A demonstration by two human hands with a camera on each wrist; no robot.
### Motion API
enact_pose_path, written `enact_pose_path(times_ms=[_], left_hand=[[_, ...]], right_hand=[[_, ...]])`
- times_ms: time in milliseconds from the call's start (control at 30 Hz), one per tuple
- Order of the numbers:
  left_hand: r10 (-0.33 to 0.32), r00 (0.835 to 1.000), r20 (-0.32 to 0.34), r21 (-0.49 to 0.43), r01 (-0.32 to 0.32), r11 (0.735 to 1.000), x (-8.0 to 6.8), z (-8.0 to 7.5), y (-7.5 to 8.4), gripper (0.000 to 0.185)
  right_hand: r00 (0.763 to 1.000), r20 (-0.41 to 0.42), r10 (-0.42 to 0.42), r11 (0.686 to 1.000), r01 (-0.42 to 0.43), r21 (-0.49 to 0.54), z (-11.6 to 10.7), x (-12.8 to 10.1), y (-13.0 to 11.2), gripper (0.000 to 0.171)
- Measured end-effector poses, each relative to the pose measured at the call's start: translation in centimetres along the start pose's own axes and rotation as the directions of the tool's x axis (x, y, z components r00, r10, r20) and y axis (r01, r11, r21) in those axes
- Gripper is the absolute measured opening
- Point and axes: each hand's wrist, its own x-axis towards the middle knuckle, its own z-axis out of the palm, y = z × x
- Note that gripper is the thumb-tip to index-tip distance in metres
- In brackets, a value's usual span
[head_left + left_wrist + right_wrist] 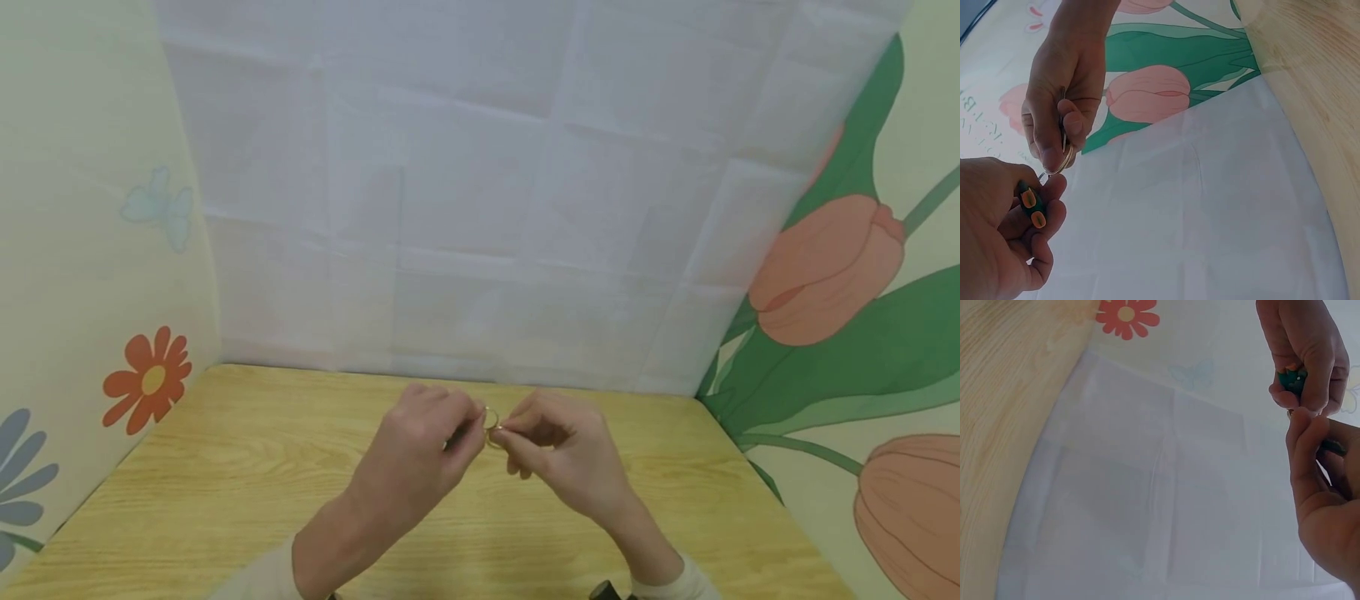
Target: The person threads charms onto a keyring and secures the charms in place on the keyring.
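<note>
1. Left hand (pixel 420 454): at lower centre of the head view, raised above the table, fingers curled. In the left-wrist view it pinches a small green charm with orange spots (pixel 1030 204) between thumb and forefinger, presumably to keep it steady against the ring.
2. Right hand (pixel 566 454): just right of the left hand, fingertips meeting it. Its thumb and forefinger pinch a thin gold-coloured metal split ring (pixel 492 425); the other fingers are folded in.
3. The ring sits between the two sets of fingertips, at mid-frame in the head view and at centre left in the left-wrist view (pixel 1060 164). It touches or nearly touches the charm's upper end; whether the two are linked cannot be told.
4. Both items are held in the air, close to the eyes, likely because parts this small need two pinch grips and a clear sightline.
5. Cream sleeves (pixel 262 575) cover both forearms at the bottom edge.
6. Light wood-grain table (pixel 225 483): fills the lower third of the head view.
7. Creased white cloth backdrop (pixel 480 208): hangs behind the table, filling the upper centre.
8. Side panels: pale wall with a red daisy (pixel 147 379) and faint butterfly at left; large pink tulips with green leaves (pixel 825 267) at right.
</note>
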Motion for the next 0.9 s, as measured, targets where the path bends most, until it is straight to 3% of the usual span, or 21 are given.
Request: enact_pose_path(times_ms=[167,333,600,667,733,767,833,900], left_hand=[[-0.006,1.0,-0.005,-0.013,0.006,1.0,-0.16,0.26,-0.03,0.019],[-0.075,0.997,0.004,-0.093,0.075,0.993,-0.23,0.3,-0.09,0.024],[-0.216,0.974,0.073,-0.167,0.225,0.96,-0.57,0.16,-0.06,0.021],[-0.256,0.96,0.114,-0.203,0.274,0.94,-0.63,0.18,-0.06,0.02],[-0.324,0.929,0.177,-0.249,0.361,0.899,-0.64,0.1,-0.06,0.018],[-0.37,0.902,0.221,-0.276,0.422,0.863,-0.61,0.01,-0.06,0.017],[-0.469,0.82,0.328,-0.329,0.564,0.757,-0.5,-0.24,-0.13,0.013],[-0.544,0.723,0.426,-0.355,0.686,0.635,-0.31,-0.54,-0.27,0.01]], right_hand=[[1.0,-0.009,0.015,1.0,-0.015,-0.012,-0.14,0.0,-0.08,0.019],[0.999,-0.019,0.034,0.999,-0.034,-0.026,-0.28,0.14,-0.17,0.012],[0.996,-0.023,0.082,0.997,-0.082,-0.012,-0.51,0.2,-0.17,0.008],[0.996,-0.029,0.089,0.996,-0.09,-0.029,-0.56,0.19,-0.23,0.011],[0.995,-0.038,0.09,0.994,-0.092,-0.056,-0.61,0.14,-0.32,0.013],[0.995,-0.041,0.089,0.994,-0.092,-0.067,-0.65,0.11,-0.36,0.015],[0.995,-0.045,0.089,0.993,-0.093,-0.074,-0.74,0.06,-0.4,0.016],[0.995,-0.04,0.095,0.994,-0.097,-0.055,-0.83,0.03,-0.35,0.017]])
